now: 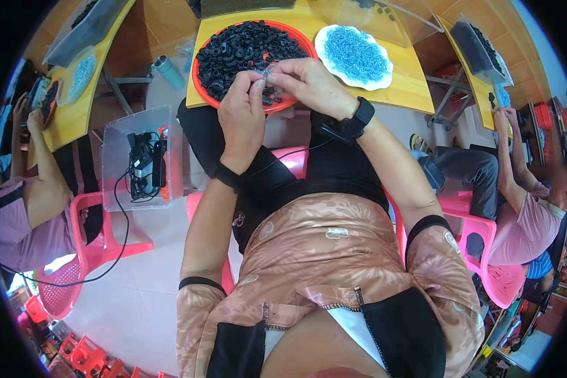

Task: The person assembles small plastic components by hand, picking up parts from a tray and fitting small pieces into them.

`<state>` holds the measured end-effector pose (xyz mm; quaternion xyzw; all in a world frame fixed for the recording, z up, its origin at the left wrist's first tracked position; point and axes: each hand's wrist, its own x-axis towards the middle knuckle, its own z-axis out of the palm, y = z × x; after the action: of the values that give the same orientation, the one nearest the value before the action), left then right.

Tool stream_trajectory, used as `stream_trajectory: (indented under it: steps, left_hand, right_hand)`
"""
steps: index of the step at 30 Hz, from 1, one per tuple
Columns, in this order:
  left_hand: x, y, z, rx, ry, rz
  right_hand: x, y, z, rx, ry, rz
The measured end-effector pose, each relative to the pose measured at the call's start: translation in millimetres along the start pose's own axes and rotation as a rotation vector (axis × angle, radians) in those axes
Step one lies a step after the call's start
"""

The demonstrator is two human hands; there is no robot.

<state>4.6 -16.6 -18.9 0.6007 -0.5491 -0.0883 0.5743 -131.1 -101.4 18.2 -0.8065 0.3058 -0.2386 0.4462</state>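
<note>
My left hand (241,112) and my right hand (310,82) meet at the fingertips over the near side of a round red basin (305,38). Both are closed in a pinch. Whatever sits between the fingers is too small and too covered to name. A heap of small black plastic pieces (242,53) fills the basin, with a few red bits and clear bits among them near my fingers. To the right of the basin stands a white scalloped plate (388,70) piled with small, shiny, light-blue pieces (353,53).
Basin and plate rest on a yellow table (412,82). Left of my legs, a clear plastic bin (114,167) holds black cables and adapters; a teal bottle (169,72) stands beyond it. Co-workers sit at yellow tables on my left (28,220) and right (523,227), on pink chairs.
</note>
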Motion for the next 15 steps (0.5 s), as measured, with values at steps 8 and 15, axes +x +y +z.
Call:
stream_trajectory:
  steps: [8, 15]
  left_hand:
    - [2.1, 0.2, -4.3, -0.21, -0.027, -0.258]
    - [2.8, -7.9, -7.0, -0.315, -0.116, -0.326]
  right_hand:
    - [-10.3, -2.2, 16.3, -0.144, 0.35, -0.322]
    - [-15.3, -9.2, 19.8, -0.147, 0.405, -0.2]
